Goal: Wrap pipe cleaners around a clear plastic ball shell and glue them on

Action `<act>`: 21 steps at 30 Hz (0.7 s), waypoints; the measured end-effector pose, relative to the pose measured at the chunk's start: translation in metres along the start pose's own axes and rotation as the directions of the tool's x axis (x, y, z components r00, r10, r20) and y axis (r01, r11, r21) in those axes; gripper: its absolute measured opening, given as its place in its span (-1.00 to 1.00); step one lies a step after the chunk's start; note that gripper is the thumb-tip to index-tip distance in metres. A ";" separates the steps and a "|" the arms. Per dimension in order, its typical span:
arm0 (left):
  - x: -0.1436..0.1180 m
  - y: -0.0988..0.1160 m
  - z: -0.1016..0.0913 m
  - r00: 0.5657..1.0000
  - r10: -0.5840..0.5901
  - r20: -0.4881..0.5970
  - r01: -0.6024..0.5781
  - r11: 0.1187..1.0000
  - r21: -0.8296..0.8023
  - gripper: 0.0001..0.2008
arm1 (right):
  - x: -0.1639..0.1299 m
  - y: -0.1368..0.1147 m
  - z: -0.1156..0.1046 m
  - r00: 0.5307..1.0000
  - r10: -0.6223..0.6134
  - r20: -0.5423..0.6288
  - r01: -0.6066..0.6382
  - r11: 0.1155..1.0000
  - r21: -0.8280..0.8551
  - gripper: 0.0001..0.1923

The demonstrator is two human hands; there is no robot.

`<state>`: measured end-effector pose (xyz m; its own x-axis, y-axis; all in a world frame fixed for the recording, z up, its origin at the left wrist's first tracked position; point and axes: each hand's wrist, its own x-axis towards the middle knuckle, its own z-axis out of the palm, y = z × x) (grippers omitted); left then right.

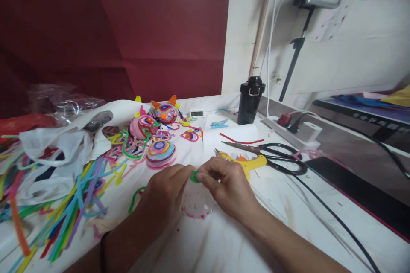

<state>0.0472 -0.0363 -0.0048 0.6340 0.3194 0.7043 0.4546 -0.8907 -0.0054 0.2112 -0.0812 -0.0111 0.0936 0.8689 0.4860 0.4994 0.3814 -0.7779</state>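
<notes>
My left hand [163,194] and my right hand [226,187] meet over the white table cover [224,239], both pinching a small green pipe-cleaner coil [194,176] between fingertips. A green pipe cleaner [135,198] trails off under my left hand. Just beyond lies a round multicoloured coiled disc [160,152]. A yellow glue gun [248,163] rests right behind my right hand.
Loose pipe cleaners [64,217] and white plastic bags [60,153] fill the left. Coiled figures with ears [166,112] stand further back. Black scissors [272,155], a black bottle [250,100], a power strip [294,132], a cable [333,217] and a dark phone [355,192] lie right.
</notes>
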 end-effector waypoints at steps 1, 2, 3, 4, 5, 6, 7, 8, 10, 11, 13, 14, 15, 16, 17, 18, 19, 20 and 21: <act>-0.001 -0.001 0.000 1.000 0.015 -0.006 -0.015 0.999 0.031 -0.75 | 0.000 0.000 0.000 1.000 0.005 -0.003 -0.005 1.000 0.000 -0.87; -0.003 -0.001 0.001 1.000 0.028 -0.013 -0.027 0.997 0.065 -0.76 | 0.000 0.001 0.000 1.000 0.005 -0.007 -0.005 1.000 -0.004 -0.87; -0.004 -0.002 0.001 0.999 0.039 -0.017 -0.037 0.994 0.103 -0.77 | 0.000 0.001 0.000 1.000 0.003 -0.011 -0.003 1.000 -0.009 -0.87; -0.006 -0.002 0.001 0.998 0.056 -0.023 -0.052 0.989 0.141 -0.78 | 0.000 0.000 -0.001 1.000 0.001 -0.014 -0.001 1.000 -0.010 -0.87; -0.007 -0.002 0.002 0.997 0.079 -0.025 -0.073 0.981 0.177 -0.79 | 0.000 0.000 -0.001 1.000 -0.001 -0.020 0.001 1.000 -0.009 -0.87; -0.008 -0.002 0.002 0.995 0.098 -0.022 -0.092 0.974 0.207 -0.80 | 0.000 -0.001 -0.001 1.000 -0.001 -0.027 0.001 1.000 -0.004 -0.87; -0.008 -0.002 0.002 0.994 0.112 -0.018 -0.105 0.969 0.225 -0.80 | 0.000 -0.001 0.000 0.999 0.005 -0.035 -0.005 1.000 0.008 -0.87; -0.008 -0.001 0.003 0.993 0.116 -0.018 -0.109 0.967 0.229 -0.80 | -0.001 -0.002 0.000 0.999 0.018 -0.043 -0.017 1.000 0.026 -0.87; -0.006 0.001 0.003 0.996 0.082 -0.024 -0.075 0.976 0.202 -0.80 | -0.002 -0.003 0.001 0.997 0.061 -0.049 -0.057 0.995 0.079 -0.88; -0.005 0.003 0.002 0.999 0.047 -0.025 -0.042 0.984 0.175 -0.80 | -0.002 -0.003 0.002 0.995 0.085 -0.047 -0.079 0.991 0.110 -0.88; -0.002 0.006 0.001 0.999 -0.041 -0.019 0.042 0.995 0.086 -0.79 | -0.003 -0.004 0.003 0.992 0.122 -0.041 -0.114 0.979 0.166 -0.90; 0.000 0.007 0.000 0.996 -0.092 -0.003 0.092 0.995 0.027 -0.78 | -0.003 -0.004 0.004 0.991 0.132 -0.039 -0.122 0.975 0.187 -0.90; 0.002 0.009 -0.001 0.989 -0.147 0.024 0.148 0.988 -0.035 -0.78 | -0.003 -0.004 0.004 0.990 0.137 -0.040 -0.126 0.971 0.204 -0.90; 0.003 0.009 -0.003 0.978 -0.201 0.060 0.206 0.974 -0.095 -0.79 | -0.004 -0.004 0.004 0.989 0.141 -0.041 -0.129 0.967 0.218 -0.90; 0.005 0.010 -0.005 0.963 -0.251 0.099 0.264 0.953 -0.149 -0.79 | -0.004 -0.004 0.005 0.988 0.149 -0.043 -0.135 0.963 0.232 -0.90; 0.006 0.010 -0.007 0.945 -0.296 0.139 0.319 0.928 -0.193 -0.79 | -0.003 -0.004 0.005 0.986 0.161 -0.042 -0.146 0.958 0.248 -0.91; 0.007 0.011 -0.009 0.925 -0.337 0.175 0.371 0.900 -0.230 -0.79 | -0.003 -0.004 0.005 0.983 0.180 -0.041 -0.163 0.950 0.268 -0.91; 0.008 0.010 -0.010 0.906 -0.369 0.207 0.415 0.870 -0.265 -0.79 | -0.003 -0.004 0.005 0.978 0.203 -0.038 -0.184 0.938 0.293 -0.91; 0.009 0.010 -0.012 0.889 -0.394 0.235 0.451 0.841 -0.299 -0.78 | -0.003 -0.005 0.004 0.973 0.228 -0.031 -0.207 0.925 0.319 -0.91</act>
<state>0.0503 -0.0464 0.0098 0.5311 0.7106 0.4615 0.4816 -0.7013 0.5255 0.2050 -0.0840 -0.0105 0.2319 0.9228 0.3077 0.1673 0.2738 -0.9471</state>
